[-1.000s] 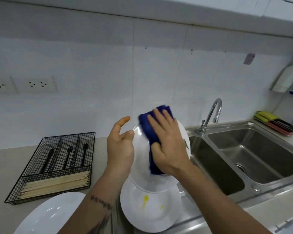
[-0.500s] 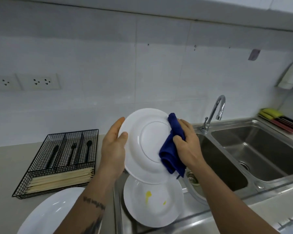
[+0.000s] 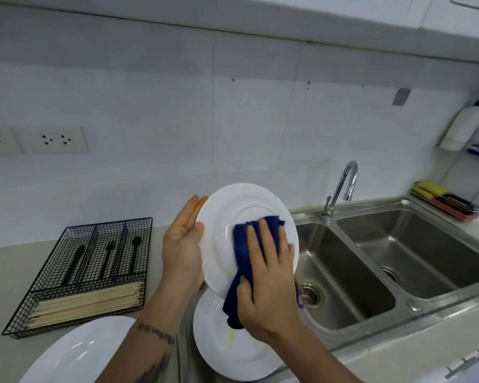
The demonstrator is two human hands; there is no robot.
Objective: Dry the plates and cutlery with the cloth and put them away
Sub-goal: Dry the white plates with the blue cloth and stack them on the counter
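Since half a second earlier, right hand (image 3: 268, 283) went from pinching the bunched blue cloth (image 3: 245, 261) at the plate's right edge to lying flat over the underside, fingers spread and straight, cloth pressed between palm and plate. White plate (image 3: 227, 230) was held upright, tilted, base ring facing the camera, above the left end of the sink. Left hand (image 3: 181, 247) gripped its left rim, thumb on the near face, fingers behind the rim, only their tips showing. Cloth hung down past the plate's lower edge.

Second white plate (image 3: 219, 352) lay flat right below, with a yellow streak on it, partly hidden by the cloth and right wrist. Third plate (image 3: 75, 352), also white, sat at the near left on the counter (image 3: 0, 272), cut off by the frame edge.

Black wire cutlery tray (image 3: 80, 275) stood on the counter to the left, well apart from the held plate: three black utensils (image 3: 108, 258) in the far compartments, pale chopsticks (image 3: 89, 302) in the near one.

Double steel sink (image 3: 398, 258) was to the right, chrome tap (image 3: 340, 189) at its far edge. Far right: yellow and red sponges (image 3: 443, 199) by the sink, white pump bottle (image 3: 465, 125) on a wall rack. Wall sockets (image 3: 53, 139) at far left.
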